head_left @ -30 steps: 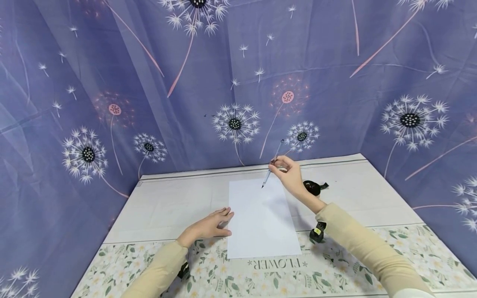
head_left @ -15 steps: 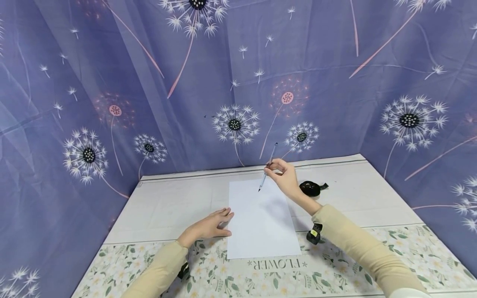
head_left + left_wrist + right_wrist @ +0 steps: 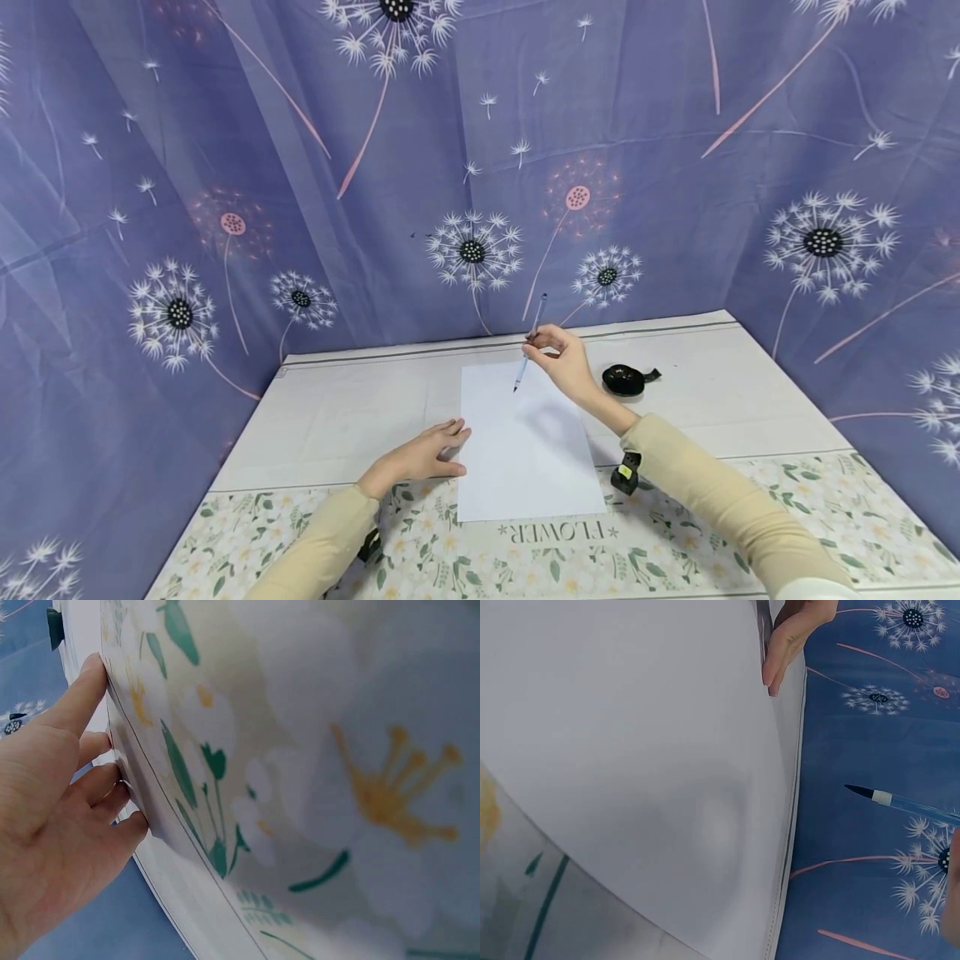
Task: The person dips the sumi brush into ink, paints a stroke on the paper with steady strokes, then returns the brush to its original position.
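A purple-blue cloth backdrop [image 3: 675, 167] printed with white dandelion heads and thin pink stems hangs behind and on both sides of the worktop [image 3: 352, 408]. The worktop wears a pale cover (its near edge shows green-leaved flowers and mirrored lettering). Light is soft and even.

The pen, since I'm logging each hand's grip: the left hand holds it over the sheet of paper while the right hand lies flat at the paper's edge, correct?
Hands swapped. In the head view, the right hand holds the pen over the paper; the left hand lies flat at its edge.
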Demonstrator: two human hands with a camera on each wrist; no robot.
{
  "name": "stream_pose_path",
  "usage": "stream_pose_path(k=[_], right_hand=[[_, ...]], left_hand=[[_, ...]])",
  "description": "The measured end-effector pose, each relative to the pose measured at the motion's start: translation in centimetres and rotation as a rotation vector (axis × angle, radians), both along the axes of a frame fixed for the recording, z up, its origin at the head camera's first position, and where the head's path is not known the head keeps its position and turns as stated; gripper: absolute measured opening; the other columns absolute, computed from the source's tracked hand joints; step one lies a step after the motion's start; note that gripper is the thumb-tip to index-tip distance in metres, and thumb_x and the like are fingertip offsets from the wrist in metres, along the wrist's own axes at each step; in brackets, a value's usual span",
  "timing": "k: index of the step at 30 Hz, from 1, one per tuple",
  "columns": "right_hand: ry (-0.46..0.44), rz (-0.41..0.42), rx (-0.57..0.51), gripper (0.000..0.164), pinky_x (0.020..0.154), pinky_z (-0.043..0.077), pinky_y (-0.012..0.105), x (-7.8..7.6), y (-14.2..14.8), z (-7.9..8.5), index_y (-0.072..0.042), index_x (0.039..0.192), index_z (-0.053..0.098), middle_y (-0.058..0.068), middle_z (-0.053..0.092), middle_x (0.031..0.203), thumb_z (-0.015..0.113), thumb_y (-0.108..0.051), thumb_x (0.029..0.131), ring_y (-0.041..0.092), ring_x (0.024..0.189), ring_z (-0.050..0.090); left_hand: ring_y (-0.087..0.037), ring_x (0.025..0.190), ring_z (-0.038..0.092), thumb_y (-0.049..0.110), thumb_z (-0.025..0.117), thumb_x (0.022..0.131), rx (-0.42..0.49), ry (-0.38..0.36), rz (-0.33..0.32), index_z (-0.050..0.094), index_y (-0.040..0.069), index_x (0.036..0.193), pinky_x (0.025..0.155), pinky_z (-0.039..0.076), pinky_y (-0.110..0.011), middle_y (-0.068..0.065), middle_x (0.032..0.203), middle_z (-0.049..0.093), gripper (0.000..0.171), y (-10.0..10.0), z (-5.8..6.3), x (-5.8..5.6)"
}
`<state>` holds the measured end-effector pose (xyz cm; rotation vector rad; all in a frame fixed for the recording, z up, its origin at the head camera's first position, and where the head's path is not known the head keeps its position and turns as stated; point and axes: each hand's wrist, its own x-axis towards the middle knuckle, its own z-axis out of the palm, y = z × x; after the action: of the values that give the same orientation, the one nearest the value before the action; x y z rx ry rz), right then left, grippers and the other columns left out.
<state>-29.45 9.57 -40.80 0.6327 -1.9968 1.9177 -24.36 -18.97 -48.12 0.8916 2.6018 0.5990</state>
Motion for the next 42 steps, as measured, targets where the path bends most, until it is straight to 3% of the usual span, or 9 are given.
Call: stream_pose_path(k=[22, 31, 37, 42], right_hand=[[-0.001, 0.002, 0.079, 0.017, 0.075, 0.056, 0.016, 0.3, -1.0, -0.1, 0.009, 0.1, 0.065, 0.031, 0.067, 0.094, 0.069, 0.001, 0.086, 0.002, 0.079, 0.065], [0.007, -0.013, 0.111, 0.016, 0.078, 0.059, 0.029, 0.5, -1.3, -0.2, 0.009, 0.099, 0.066, 0.028, 0.068, 0.092, 0.07, 0.001, 0.086, 0.012, 0.081, 0.067], [0.029, -0.012, 0.132, 0.019, 0.075, 0.056, 0.017, 0.5, -1.6, -0.4, 0.012, 0.101, 0.065, 0.027, 0.069, 0.091, 0.07, 0.001, 0.086, 0.011, 0.081, 0.067], [0.049, 0.002, 0.142, 0.017, 0.073, 0.057, 0.017, 0.5, -1.8, -0.8, 0.009, 0.1, 0.066, 0.026, 0.069, 0.09, 0.07, 0.0, 0.086, 0.011, 0.08, 0.068]], left_hand=[[-0.039, 0.148, 0.017, 0.036, 0.063, 0.093, 0.008, 0.003, 0.002, 0.033, 0.002, 0.15, 0.117, 0.024, -0.055, -0.02, 0.159, 0.021, 0.072, 0.0, 0.1, -0.1], [-0.04, 0.148, 0.017, 0.037, 0.063, 0.093, 0.006, 0.004, -0.003, 0.033, 0.001, 0.149, 0.117, 0.023, -0.056, -0.022, 0.158, 0.021, 0.073, 0.0, 0.0, 0.0], [-0.04, 0.148, 0.017, 0.037, 0.063, 0.093, 0.009, 0.002, 0.008, 0.033, 0.001, 0.149, 0.117, 0.024, -0.056, -0.021, 0.158, 0.021, 0.073, 0.0, 0.1, 0.0], [-0.039, 0.148, 0.016, 0.038, 0.062, 0.093, 0.005, -0.006, 0.009, 0.033, 0.002, 0.15, 0.117, 0.023, -0.057, -0.021, 0.159, 0.021, 0.073, 0.0, 0.0, 0.0]])
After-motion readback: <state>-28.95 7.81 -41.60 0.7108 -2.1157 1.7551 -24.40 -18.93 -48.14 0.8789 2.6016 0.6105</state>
